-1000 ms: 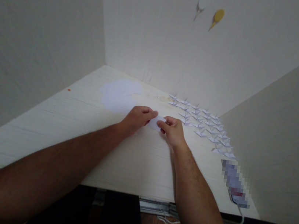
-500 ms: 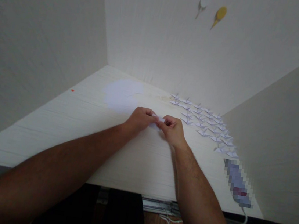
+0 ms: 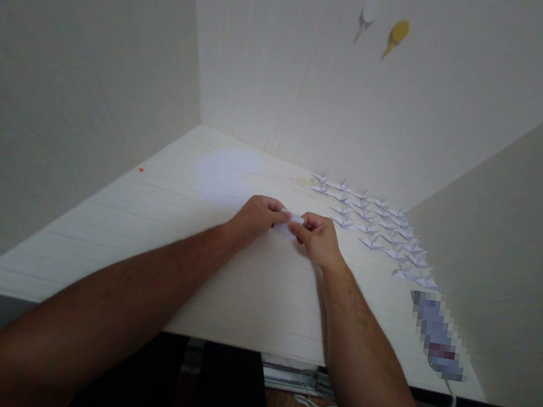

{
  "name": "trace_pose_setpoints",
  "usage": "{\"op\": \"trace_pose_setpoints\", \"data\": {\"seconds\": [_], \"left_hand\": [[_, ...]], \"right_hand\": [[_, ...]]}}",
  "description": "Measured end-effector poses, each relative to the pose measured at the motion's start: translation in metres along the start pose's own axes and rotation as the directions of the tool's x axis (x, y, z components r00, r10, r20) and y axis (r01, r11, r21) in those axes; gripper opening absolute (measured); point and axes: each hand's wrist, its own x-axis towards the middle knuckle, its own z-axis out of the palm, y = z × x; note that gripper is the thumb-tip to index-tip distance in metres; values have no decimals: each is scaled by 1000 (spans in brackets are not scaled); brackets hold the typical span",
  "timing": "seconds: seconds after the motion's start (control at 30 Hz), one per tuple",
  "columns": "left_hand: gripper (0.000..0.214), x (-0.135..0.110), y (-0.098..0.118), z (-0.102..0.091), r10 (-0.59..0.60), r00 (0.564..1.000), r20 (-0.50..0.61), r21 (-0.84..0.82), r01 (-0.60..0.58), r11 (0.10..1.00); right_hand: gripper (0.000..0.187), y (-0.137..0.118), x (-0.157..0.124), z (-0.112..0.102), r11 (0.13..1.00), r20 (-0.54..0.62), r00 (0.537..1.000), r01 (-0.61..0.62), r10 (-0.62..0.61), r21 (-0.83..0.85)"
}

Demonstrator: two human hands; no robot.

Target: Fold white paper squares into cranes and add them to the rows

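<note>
Between my two hands is a small piece of white paper point(image 3: 286, 230), held just above the pale tabletop. My left hand point(image 3: 260, 215) pinches its left side between thumb and fingers. On the other side, my right hand point(image 3: 318, 236) grips the paper with thumb and curled fingers. The fingers cover much of the paper, so its folds are hard to make out. To the right of my right hand stand several rows of folded white paper cranes point(image 3: 371, 242). Beyond my left hand lies a spread of white paper sheets point(image 3: 228, 174).
Walls enclose the table point(image 3: 247, 308) at the back and both sides. A blurred-out object point(image 3: 437, 335) with a white cable lies at the right edge. A white hook point(image 3: 369, 12) and a yellow hook point(image 3: 399, 31) are on the back wall. A small orange spot point(image 3: 141, 170) marks the left side.
The whole view has shifted slightly. Both hands stay pinched on the paper, with the thumbs slightly further apart and a little more of it showing between them.
</note>
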Motion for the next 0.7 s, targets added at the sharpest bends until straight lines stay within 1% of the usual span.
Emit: {"op": "trace_pose_setpoints", "data": {"seconds": [0.17, 0.3, 0.37, 0.47, 0.57, 0.7], "left_hand": [[13, 6, -4, -3, 34, 999, 14, -47, -33, 998], [23, 4, 0, -2, 26, 998, 54, -136, -18, 991], [26, 2, 1, -3, 47, 995, 88, -117, -37, 992], [22, -1, 1, -4, 109, 988, 112, -19, -107, 994], [22, -2, 2, -4, 122, 990, 71, 1, -122, 993], [22, -3, 2, -3, 112, 994, -8, -7, -112, 994]], "right_hand": [[32, 4, 3, 0, 1000, 5, 1000, -1, 1, 27], [32, 7, 4, -1, 998, 1, 1000, -19, 19, 60], [34, 9, 4, -2, 997, 3, 1000, -30, 30, 65], [38, 11, 4, -2, 998, 10, 999, -36, 36, 57], [40, 11, 5, -1, 999, -12, 1000, -25, 25, 44], [32, 12, 6, -1, 993, -29, 999, -31, 34, 117]]}}
